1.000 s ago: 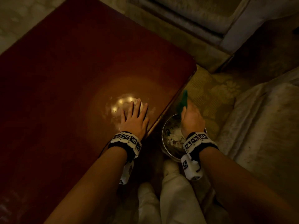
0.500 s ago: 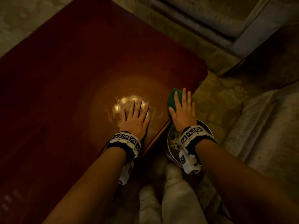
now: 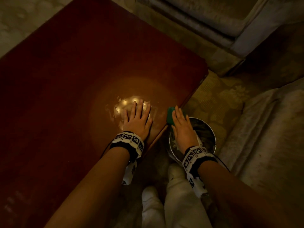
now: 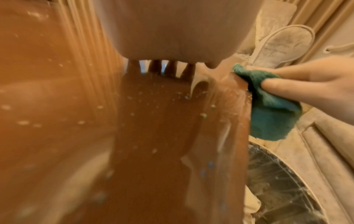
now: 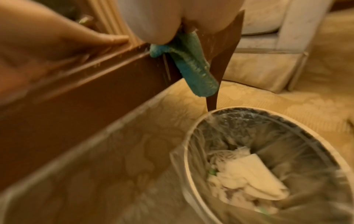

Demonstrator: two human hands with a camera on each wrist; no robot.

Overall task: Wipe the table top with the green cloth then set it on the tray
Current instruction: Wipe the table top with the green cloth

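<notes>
The dark red-brown table top [image 3: 69, 99] has a pale wet smear under a bright glare. My left hand [image 3: 138, 119] lies flat on it with straight, spread fingers, near the right edge. My right hand [image 3: 181, 127] holds the green cloth [image 3: 170, 116] at that edge, just right of the left hand. In the left wrist view the cloth [image 4: 272, 118] is pinched under the thumb and fingers [image 4: 298, 84] and droops over the edge. In the right wrist view the cloth [image 5: 191, 72] hangs down the table's side [image 5: 76, 98]. No tray shows in any view.
A round bin [image 3: 212, 137] lined with clear plastic stands on the floor against the table's right edge, below my right hand, with crumpled paper [image 5: 249, 174] inside. Patterned carpet [image 3: 213, 99] lies beyond it. A pale sofa [image 3: 263, 129] is at the right, my legs [image 3: 177, 203] below.
My right hand brought the cloth from over the bin onto the table top, then drew it back to the right edge. The left hand stayed flat in place.
</notes>
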